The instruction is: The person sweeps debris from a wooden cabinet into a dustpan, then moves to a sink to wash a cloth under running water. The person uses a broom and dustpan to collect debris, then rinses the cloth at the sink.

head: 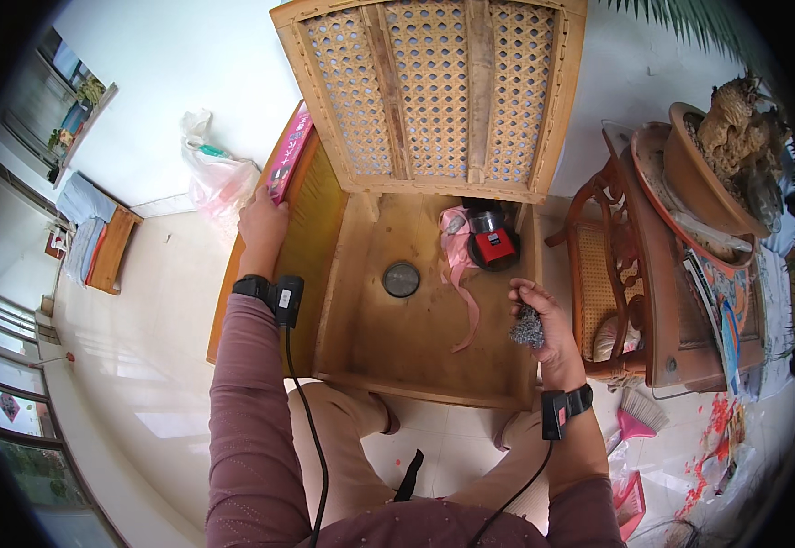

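My left hand (263, 222) is curled over the near end of a long pink cardboard box (290, 154) that bears writing. This box lies along the top of the wooden side panel (312, 233); the outer fingers are partly hidden. A grey, speckled clump (527, 329), possibly steel wool, is pinched in my right hand (547, 318), above the right rim of a wooden seat compartment (432, 329). Its woven cane lid (432, 103) stands raised at the back. Inside the compartment lie a round dark lid (401, 279), a pink ribbon (467, 308) and a red package (495, 245) with dark containers.
On the right, a glass-topped table (671, 329) carries a large planter (706, 171) and papers. A cane chair (606, 274) is beside it. A broom (637, 418) and pink dustpan (630, 507) lie on the floor. Left stands a plastic bag (219, 178).
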The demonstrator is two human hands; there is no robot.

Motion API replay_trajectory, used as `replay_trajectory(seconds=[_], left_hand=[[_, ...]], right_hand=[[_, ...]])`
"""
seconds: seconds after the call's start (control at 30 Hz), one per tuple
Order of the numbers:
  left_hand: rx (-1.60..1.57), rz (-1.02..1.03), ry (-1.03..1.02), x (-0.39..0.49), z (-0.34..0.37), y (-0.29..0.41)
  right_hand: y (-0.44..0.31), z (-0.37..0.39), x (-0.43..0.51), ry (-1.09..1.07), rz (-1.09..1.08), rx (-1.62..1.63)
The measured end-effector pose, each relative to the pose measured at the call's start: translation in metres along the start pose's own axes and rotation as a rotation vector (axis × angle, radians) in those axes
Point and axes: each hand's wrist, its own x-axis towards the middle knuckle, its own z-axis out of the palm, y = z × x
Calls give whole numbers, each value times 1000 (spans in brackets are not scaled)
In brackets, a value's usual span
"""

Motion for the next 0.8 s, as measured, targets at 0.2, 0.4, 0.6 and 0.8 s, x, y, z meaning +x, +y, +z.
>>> replay_trajectory(seconds=[0.2, 0.4, 0.6, 0.8], left_hand=[[117, 77, 15, -103, -36, -3], [-1059, -286, -510, -231, -58, -8], [-1517, -708, -1015, -283, 65, 26], [-1610, -577, -976, -219, 199, 32]], right_hand=[[-1, -15, -19, 37, -88, 2], [-2, -18, -17, -55, -82, 25], [9, -9, -13, -131, -70, 39], [14, -6, -7, -103, -47, -6]])
